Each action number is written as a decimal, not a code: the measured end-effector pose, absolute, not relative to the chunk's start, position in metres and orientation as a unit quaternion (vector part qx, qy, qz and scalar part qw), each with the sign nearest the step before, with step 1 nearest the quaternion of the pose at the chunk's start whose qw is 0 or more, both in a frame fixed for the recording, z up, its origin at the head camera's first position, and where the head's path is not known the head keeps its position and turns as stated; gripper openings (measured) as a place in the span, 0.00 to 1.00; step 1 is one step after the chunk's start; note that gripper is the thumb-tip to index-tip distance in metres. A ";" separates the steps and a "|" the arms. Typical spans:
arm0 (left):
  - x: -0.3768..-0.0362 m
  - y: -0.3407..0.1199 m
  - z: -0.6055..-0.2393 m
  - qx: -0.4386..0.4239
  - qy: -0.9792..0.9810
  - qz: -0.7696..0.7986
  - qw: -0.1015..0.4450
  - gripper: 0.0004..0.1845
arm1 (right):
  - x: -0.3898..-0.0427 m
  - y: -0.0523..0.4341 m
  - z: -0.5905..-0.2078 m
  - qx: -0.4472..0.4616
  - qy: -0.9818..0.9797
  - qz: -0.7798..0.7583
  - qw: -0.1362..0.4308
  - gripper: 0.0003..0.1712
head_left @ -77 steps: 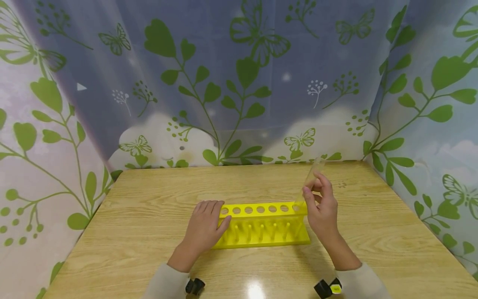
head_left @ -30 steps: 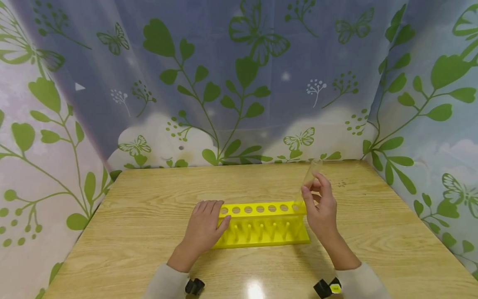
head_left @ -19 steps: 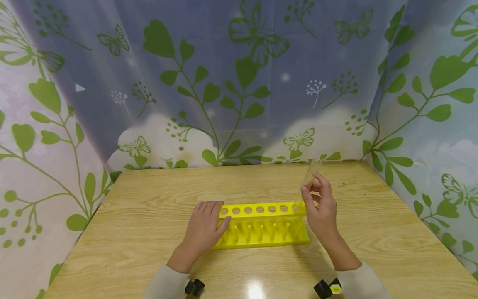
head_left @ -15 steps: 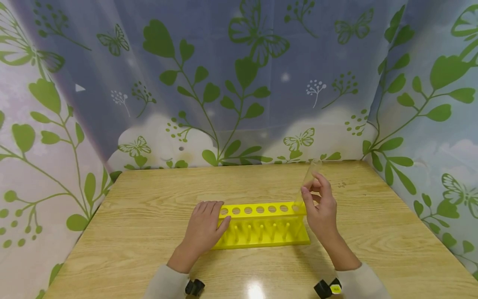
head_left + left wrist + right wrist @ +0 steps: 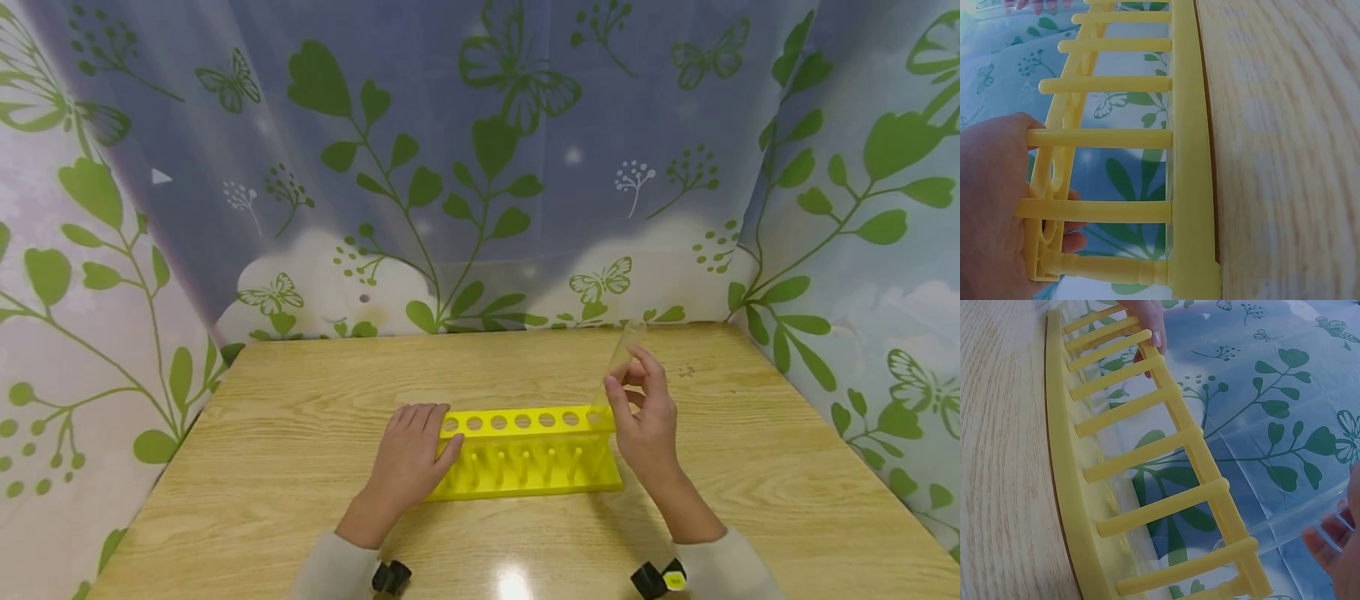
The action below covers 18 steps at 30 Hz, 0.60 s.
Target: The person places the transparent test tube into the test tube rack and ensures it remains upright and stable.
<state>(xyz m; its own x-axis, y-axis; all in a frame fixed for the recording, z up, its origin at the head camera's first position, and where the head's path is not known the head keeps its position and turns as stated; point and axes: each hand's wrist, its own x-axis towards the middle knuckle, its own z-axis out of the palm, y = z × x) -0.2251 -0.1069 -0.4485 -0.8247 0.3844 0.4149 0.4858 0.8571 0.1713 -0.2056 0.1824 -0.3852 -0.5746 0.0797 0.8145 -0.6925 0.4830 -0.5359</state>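
Observation:
A yellow test tube rack (image 5: 525,481) stands on the table, with a row of round holes in its top bar and upright pegs below. My left hand (image 5: 411,457) grips the left end of the top bar; the left wrist view shows fingers (image 5: 1074,242) curled round behind it. Between the thumb and fingers of my right hand (image 5: 651,421) is a clear glass test tube (image 5: 624,350), tilted with its upper end away to the right. Its lower end is at the rack's rightmost hole. In the right wrist view the tube (image 5: 1300,515) slants toward the top bar.
The wood-grain table (image 5: 300,400) reaches back to a curtain (image 5: 420,208) printed with green leaves and butterflies. Similar cloth hangs at both sides. Black devices (image 5: 392,575) sit at both wrists, by the sleeves.

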 end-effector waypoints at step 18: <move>-0.225 -0.107 -0.449 -0.230 -0.945 -0.132 0.191 0.26 | -0.205 0.181 -0.384 0.196 -0.762 0.455 0.417 0.28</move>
